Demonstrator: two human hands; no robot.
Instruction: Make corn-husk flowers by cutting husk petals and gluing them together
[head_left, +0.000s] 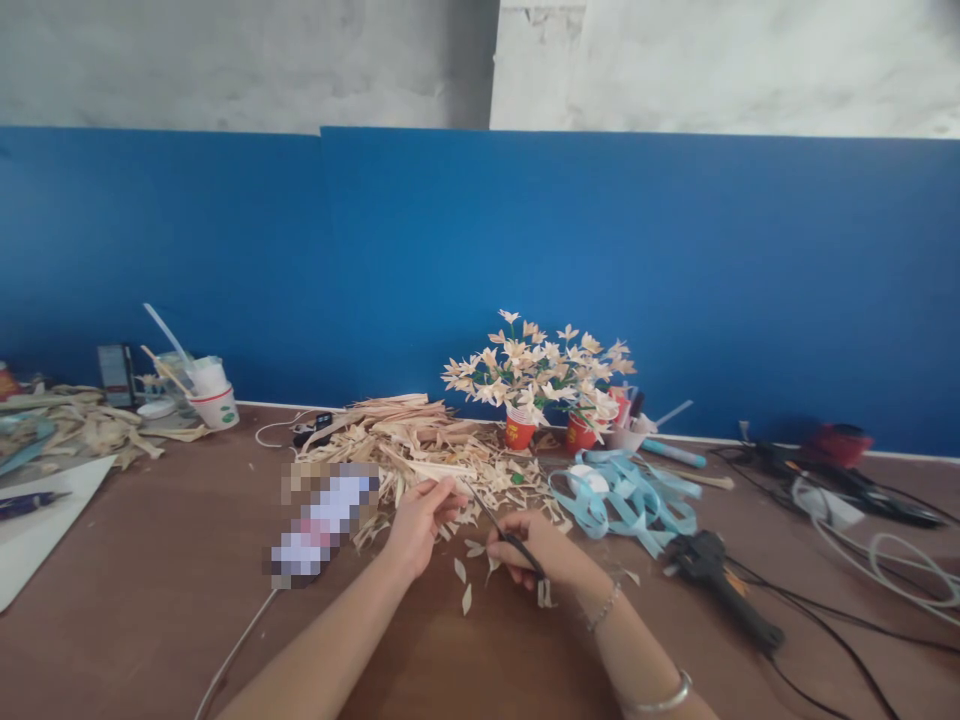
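My left hand is closed in a pinch on a thin pale straw strip just above the brown table. My right hand is wrapped round the handles of black scissors, whose blades point up and left toward the strip. Small cut petal-shaped pieces lie on the table between and below my hands. A heap of dried straw leaves lies just behind my hands.
Red cups holding handmade straw flowers stand at the back by the blue wall. Light blue ribbon, a black glue gun and cables lie right. White cups, a white sheet and more straw lie left.
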